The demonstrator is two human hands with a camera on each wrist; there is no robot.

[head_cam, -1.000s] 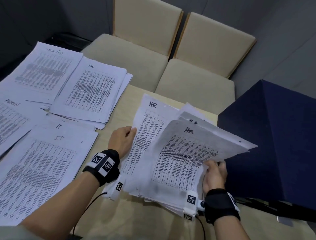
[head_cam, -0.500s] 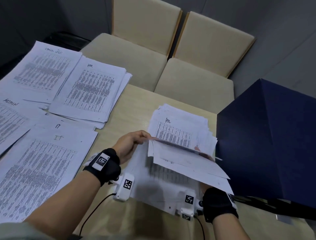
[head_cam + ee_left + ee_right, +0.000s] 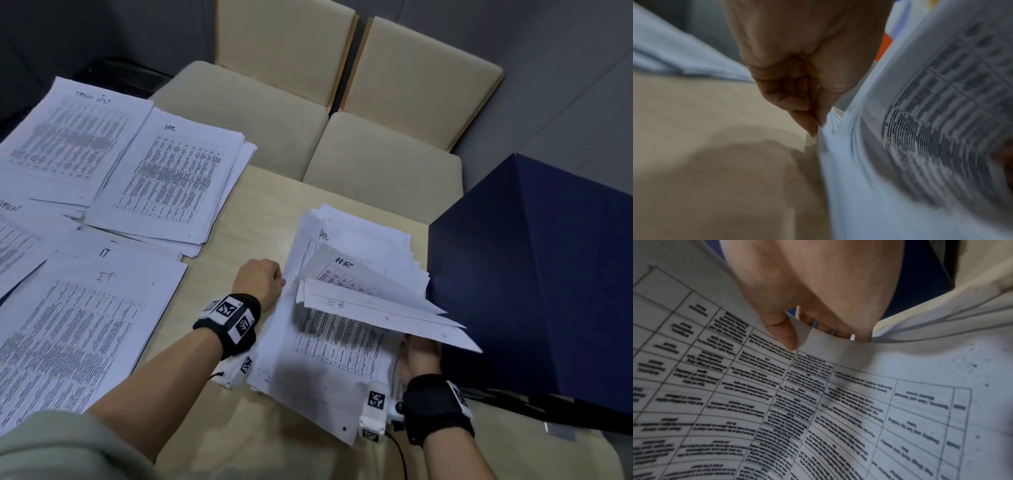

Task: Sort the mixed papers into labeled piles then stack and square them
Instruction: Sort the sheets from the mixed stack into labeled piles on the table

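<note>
The right hand point(image 3: 419, 353) sits at the near right edge of the HR stack point(image 3: 342, 308). In the right wrist view its thumb point(image 3: 783, 334) and fingers are curled around the edges of several sheets, which lift and fan over the rest of the stack. A second ago those sheets stood higher and more spread out, with the top HR page tilted toward the camera; they have since dropped lower and closer together, so the bundle looks to be getting gathered for squaring. The left hand point(image 3: 262, 279) is at the stack's left edge, fingers curled in tight. It has come down from the top sheet to this edge, and its fingertips point(image 3: 813, 126) touch or pinch the sheet edges; blur hides which. Left of the stack lie the IT pile point(image 3: 68, 325) and, farther back, another HR pile point(image 3: 171, 178) and a task-list pile point(image 3: 65, 137). The stack rests on the table point(image 3: 246, 212), just beside the blue box point(image 3: 534, 274).
</note>
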